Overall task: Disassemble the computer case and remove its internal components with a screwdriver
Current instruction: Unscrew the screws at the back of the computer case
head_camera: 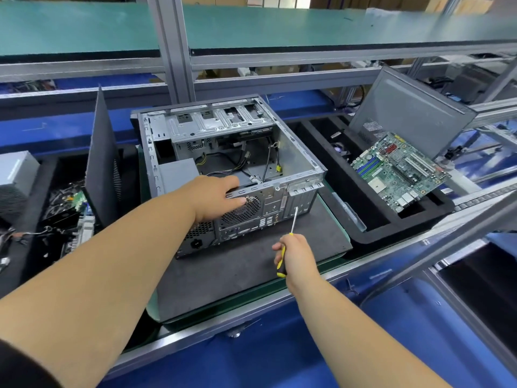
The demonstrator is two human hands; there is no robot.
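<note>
on case (246, 163) rear edge: left hand (215, 197); screwdriver (289, 239) alongside.

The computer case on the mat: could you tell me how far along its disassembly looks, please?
Done: the computer case lies open on its side, and a motherboard sits in the black tray to its right. In hand: the left hand rests on the rear edge above the fan grille, while the right hand holds the screwdriver, its tip at the rear panel. Left: the loose cables and the grey box inside.
</note>
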